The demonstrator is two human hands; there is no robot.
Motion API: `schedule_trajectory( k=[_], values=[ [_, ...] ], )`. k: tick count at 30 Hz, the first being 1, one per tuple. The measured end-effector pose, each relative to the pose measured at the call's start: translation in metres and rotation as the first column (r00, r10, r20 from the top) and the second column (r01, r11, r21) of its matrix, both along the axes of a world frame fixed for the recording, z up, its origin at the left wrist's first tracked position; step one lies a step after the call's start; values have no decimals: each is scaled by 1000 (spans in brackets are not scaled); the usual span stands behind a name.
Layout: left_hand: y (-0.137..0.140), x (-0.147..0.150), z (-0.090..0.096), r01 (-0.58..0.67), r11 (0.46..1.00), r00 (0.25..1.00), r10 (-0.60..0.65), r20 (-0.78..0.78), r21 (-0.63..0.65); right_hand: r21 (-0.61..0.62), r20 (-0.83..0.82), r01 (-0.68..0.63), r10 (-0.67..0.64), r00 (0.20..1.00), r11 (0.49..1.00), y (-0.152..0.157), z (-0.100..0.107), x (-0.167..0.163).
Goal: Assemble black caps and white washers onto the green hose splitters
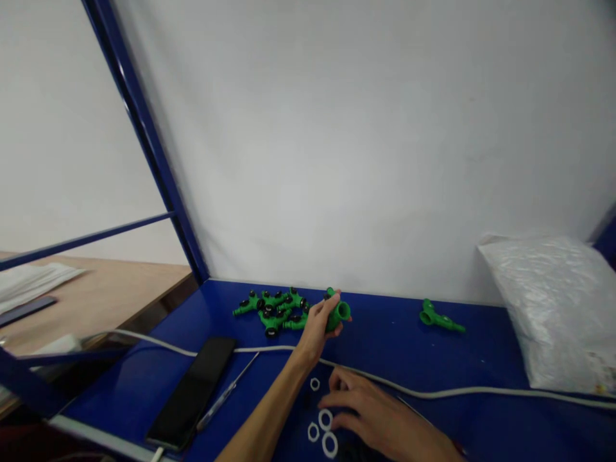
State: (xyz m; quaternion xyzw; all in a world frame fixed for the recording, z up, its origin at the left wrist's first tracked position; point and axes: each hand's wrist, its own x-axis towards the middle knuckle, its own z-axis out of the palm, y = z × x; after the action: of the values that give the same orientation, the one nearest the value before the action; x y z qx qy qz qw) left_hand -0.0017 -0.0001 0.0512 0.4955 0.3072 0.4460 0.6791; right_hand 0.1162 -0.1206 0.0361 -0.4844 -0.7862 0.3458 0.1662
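My left hand [319,326] is closed around a green Y-shaped hose connector [342,311], lifted above the blue table with its round open end facing right. My fingers hide much of it. Lower down, my right hand [368,410] reaches over the table with its fingers apart. Its fingertips are close to a white ring washer [326,419]; I cannot tell whether they touch it. Another washer [330,444] and two thinner hexagonal white rings [313,432] lie around there. Behind my left hand is a cluster of green and black connectors [272,313].
A single green connector [440,317] lies at the right, near a plastic bag [553,308]. A pale cable [423,393] runs across the table [385,346]. A phone [195,391] and a thin screwdriver [224,398] lie at the left. A white wall stands behind.
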Motion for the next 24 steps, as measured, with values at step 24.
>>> schedule_trajectory(
  k=[24],
  values=[
    [-6, 5, -5, 169, 975, 985, -172, -10, -143, 1, -33, -64, 64, 997, 998, 0, 4, 1]
  ],
)
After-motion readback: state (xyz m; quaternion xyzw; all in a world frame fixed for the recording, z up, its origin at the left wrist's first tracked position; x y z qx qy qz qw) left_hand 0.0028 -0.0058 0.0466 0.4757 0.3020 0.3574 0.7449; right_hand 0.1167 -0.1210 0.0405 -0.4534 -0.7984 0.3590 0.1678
